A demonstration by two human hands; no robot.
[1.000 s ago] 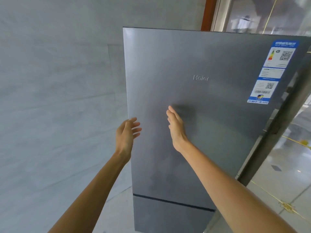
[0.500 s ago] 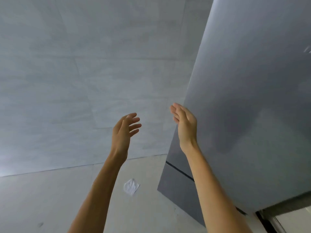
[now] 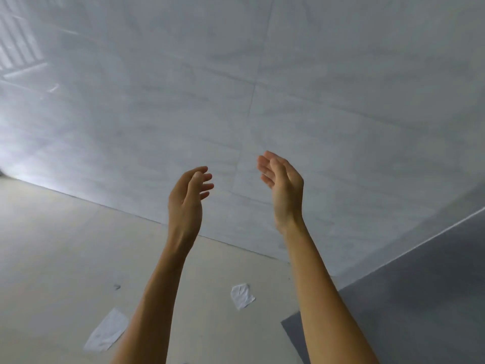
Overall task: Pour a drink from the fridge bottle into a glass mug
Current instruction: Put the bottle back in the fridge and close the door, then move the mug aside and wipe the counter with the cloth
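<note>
- Fridge [image 3: 420, 298]: grey slab in the bottom right corner, behind the right forearm. Bottle, mug: can't tell where.
- Left hand [image 3: 187, 195] and right hand [image 3: 283, 187]: raised mid-air, apart, palms facing in, fingers [image 3: 207, 185] loose and relaxed, gripping nothing.
- Behind: pale tiled wall [image 3: 288, 88], beige floor [image 3: 52, 258], two white paper scraps [image 3: 242, 296] by the forearms.

We find no legible text, label, brand, number or sign in this view. The pale wall [image 3: 315, 88], the floor [image 3: 52, 258], the white scrap [image 3: 242, 296] and the dark grey panel [image 3: 420, 298] bear no readable marking.
</note>
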